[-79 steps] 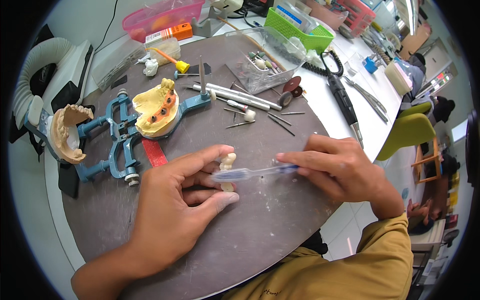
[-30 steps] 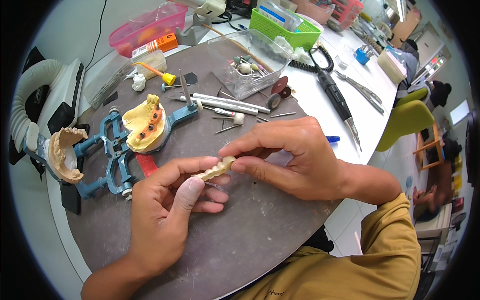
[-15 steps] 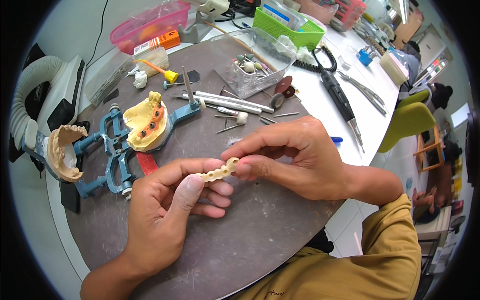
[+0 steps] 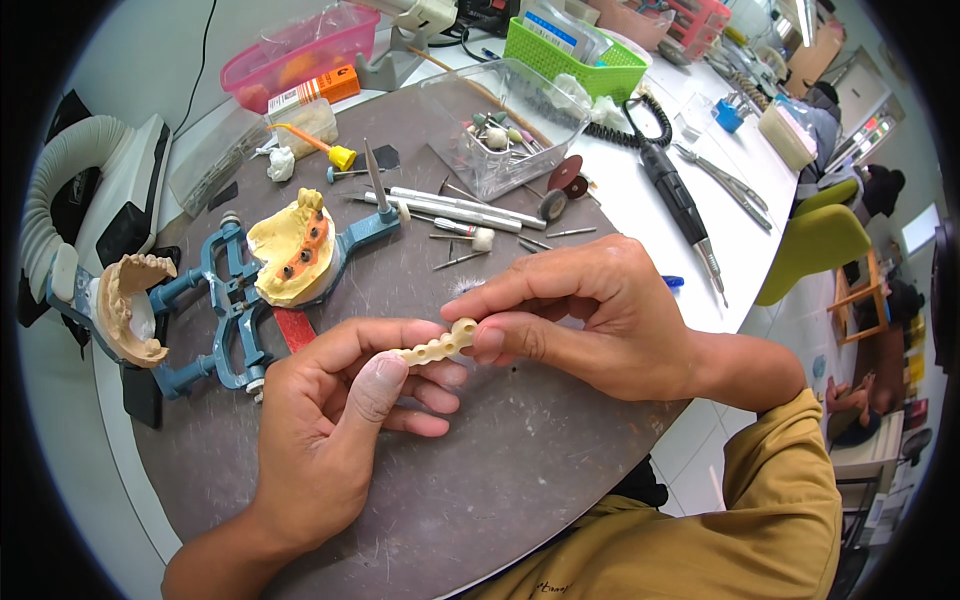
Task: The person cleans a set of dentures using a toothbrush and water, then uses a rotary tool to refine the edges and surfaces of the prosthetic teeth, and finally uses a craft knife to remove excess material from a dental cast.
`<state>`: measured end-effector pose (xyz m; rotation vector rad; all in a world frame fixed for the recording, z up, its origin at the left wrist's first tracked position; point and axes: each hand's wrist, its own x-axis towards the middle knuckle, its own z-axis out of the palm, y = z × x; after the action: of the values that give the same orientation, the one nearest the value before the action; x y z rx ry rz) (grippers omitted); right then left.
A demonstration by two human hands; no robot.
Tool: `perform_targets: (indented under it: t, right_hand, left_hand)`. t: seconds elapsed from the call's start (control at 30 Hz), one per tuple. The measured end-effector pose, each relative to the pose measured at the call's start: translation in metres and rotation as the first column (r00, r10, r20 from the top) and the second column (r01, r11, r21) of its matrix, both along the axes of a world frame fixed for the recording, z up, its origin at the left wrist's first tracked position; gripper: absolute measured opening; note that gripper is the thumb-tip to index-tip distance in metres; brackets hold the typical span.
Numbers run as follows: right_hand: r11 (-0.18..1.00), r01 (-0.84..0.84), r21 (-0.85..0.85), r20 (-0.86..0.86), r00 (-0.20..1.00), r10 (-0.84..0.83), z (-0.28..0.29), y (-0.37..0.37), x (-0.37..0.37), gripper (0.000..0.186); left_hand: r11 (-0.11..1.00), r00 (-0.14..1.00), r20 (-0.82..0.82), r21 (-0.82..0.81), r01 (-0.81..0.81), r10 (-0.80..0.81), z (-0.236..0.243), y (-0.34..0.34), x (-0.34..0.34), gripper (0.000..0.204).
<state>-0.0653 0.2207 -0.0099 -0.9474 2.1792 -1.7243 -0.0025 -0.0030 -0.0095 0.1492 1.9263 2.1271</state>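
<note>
Left hand point(image 4: 335, 410) and right hand point(image 4: 590, 312) meet near centre, each narrowed to a pinch. Left of them, the articulator point(image 4: 240, 287) lies open, leaving its cast point(image 4: 274, 243) exposed. Between the hands is the bridge point(image 4: 432, 350), held at its ends, apparently so its holed side shows.

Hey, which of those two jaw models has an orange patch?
The yellow jaw model, the right-hand one on the blue frame: an orange patch with dark spots runs along it. The tan jaw model, further left, shows none.
</note>
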Motion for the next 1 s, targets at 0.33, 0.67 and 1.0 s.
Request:
perform_targets:
  t: [0.33, 0.67, 1.0]
  right_hand:
    - [1.000, 0.008, 0.015, -0.011, 1.000, -0.007, 0.0003, 0.0008, -0.0015, 0.019]
    - [1.000, 0.013, -0.023, 0.069, 0.998, -0.011, -0.0015, 0.0003, -0.0010, 0.019]
    - [1.000, 0.011, 0.004, 0.033, 0.999, -0.011, 0.0007, 0.0002, -0.0009, 0.019]
  left_hand:
    - [1.000, 1.000, 0.013, 0.019, -0.015, 0.014, -0.0002, 0.0005, -0.0010, 0.024]
    - [0.999, 0.999, 0.002, 0.019, -0.032, 0.032, -0.0008, 0.0007, -0.0012, 0.021]
    - [0.999, 0.999, -0.015, 0.009, -0.034, 0.034, -0.0020, 0.0005, -0.0016, 0.021]
